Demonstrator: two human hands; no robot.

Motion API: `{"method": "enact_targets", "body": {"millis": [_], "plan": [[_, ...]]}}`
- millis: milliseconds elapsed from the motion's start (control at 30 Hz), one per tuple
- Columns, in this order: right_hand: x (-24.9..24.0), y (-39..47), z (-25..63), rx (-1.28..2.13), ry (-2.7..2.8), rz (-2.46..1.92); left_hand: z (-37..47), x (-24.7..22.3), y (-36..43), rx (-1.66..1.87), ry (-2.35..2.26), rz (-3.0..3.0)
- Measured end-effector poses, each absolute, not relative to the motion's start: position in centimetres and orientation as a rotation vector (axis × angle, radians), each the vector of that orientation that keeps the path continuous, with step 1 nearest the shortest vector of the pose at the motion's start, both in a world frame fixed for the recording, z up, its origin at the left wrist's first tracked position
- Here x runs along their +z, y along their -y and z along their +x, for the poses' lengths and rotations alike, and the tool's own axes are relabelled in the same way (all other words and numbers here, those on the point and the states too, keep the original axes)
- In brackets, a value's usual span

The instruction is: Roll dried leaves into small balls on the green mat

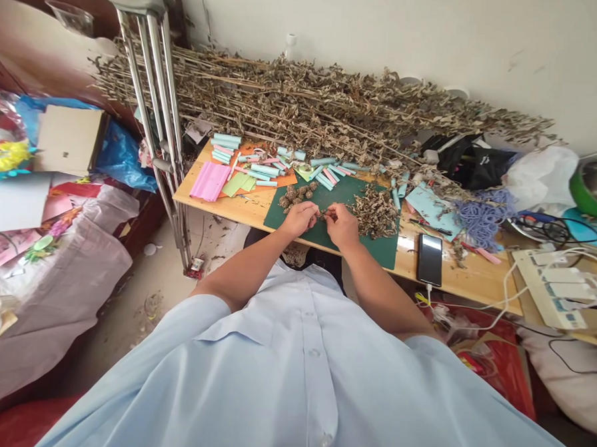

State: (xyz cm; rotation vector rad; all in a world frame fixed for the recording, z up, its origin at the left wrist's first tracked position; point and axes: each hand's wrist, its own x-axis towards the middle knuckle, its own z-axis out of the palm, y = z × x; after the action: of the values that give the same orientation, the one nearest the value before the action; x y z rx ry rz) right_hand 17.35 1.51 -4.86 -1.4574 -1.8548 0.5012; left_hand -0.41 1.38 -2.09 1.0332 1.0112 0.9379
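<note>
Over a dark green mat (328,237) my left hand (301,219) and my right hand (342,224) meet, fingers closed in a pinch. Between their fingertips is a small bit of dried plant (323,215), gripped from both sides; its exact shape is too small to make out. Just beyond my left hand lies a little group of brown dried balls (298,194). A heap of loose dried leaves (376,211) sits on the mat to the right of my right hand.
Long dried plant stalks (305,104) span the back of the table. Rolled paper tubes (266,168) and pink paper (210,181) lie left. A phone (430,260), blue yarn (484,214) and a power strip (552,290) are on the right. Metal crutches (158,89) lean at the left edge.
</note>
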Motion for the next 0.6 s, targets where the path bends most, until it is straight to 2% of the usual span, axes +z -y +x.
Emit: {"method": "enact_targets", "body": {"millis": [400,600], "plan": [[-4.4,-1.0,17.2,0.438,1.755,-1.443,-0.6,-2.1,-1.2,0.97,-0.991,1.049],[-3.0,-0.1,15.6,0.576,1.643,-1.348,-0.6,-2.2,-1.2,0.977,-0.994,1.037]]}}
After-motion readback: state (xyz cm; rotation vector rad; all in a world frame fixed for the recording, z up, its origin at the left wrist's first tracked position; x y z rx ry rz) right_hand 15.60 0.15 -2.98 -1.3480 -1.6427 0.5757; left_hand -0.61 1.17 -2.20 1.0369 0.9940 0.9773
